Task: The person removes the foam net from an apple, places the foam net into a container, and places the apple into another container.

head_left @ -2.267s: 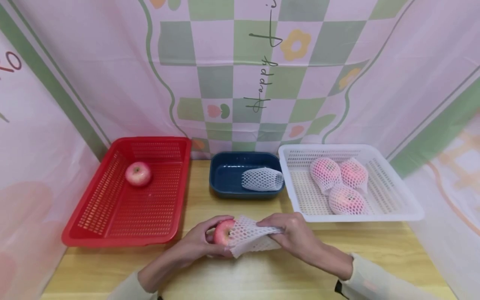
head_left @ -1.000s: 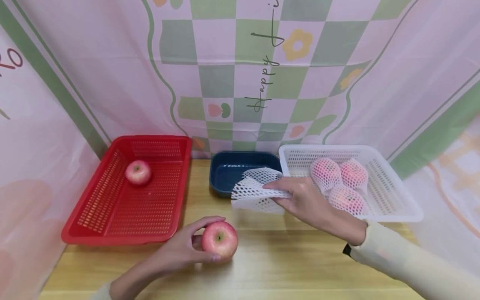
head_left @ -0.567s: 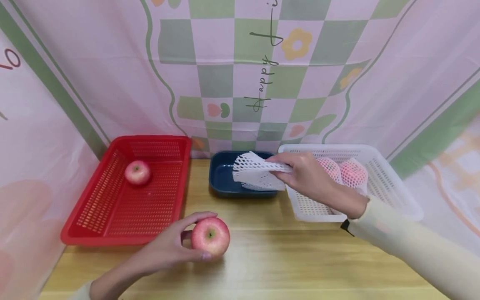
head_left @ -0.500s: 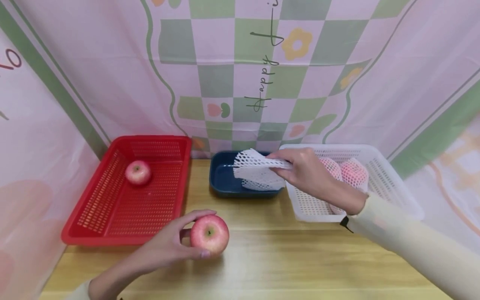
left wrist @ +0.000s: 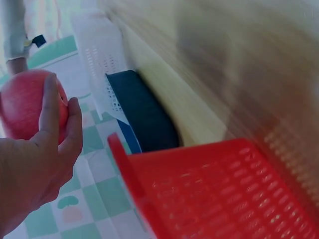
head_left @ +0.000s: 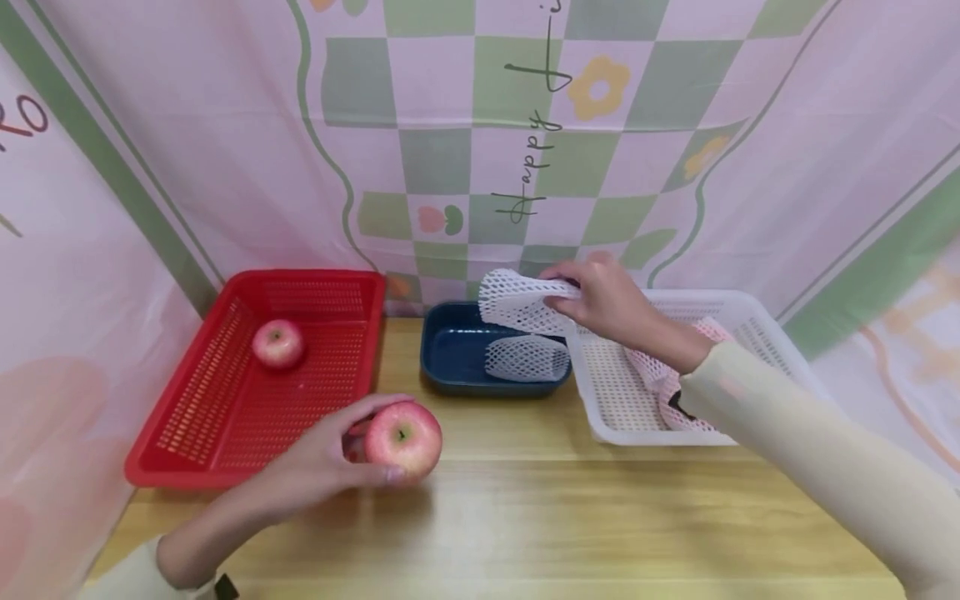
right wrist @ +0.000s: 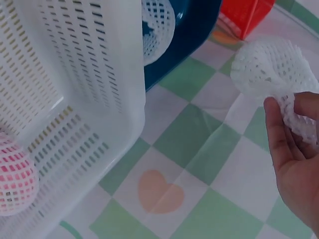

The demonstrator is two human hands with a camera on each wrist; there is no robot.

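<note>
My left hand (head_left: 318, 454) grips a red apple (head_left: 405, 440) by its side, stem facing up, above the wooden table near the front of the red basket. The left wrist view shows the fingers curled round this apple (left wrist: 30, 104). Over the back of the dark blue tray (head_left: 450, 385), my right hand (head_left: 611, 302) pinches a white foam net sleeve (head_left: 513, 302) at one end. Its other end flares out loose, as the right wrist view of the sleeve (right wrist: 269, 62) shows. A second foam net (head_left: 527, 358) lies inside the tray.
At left, a red basket (head_left: 180, 479) holds one bare apple (head_left: 278, 343). A white basket (head_left: 611, 433) at right contains netted apples (right wrist: 15, 177), partly covered by my right forearm in the head view. A patterned curtain (head_left: 435, 158) hangs behind the containers.
The foam sleeve has come off the apple in my left hand. My right hand has carried it back and up over the blue tray; the left has drawn the apple leftward and slightly back.
</note>
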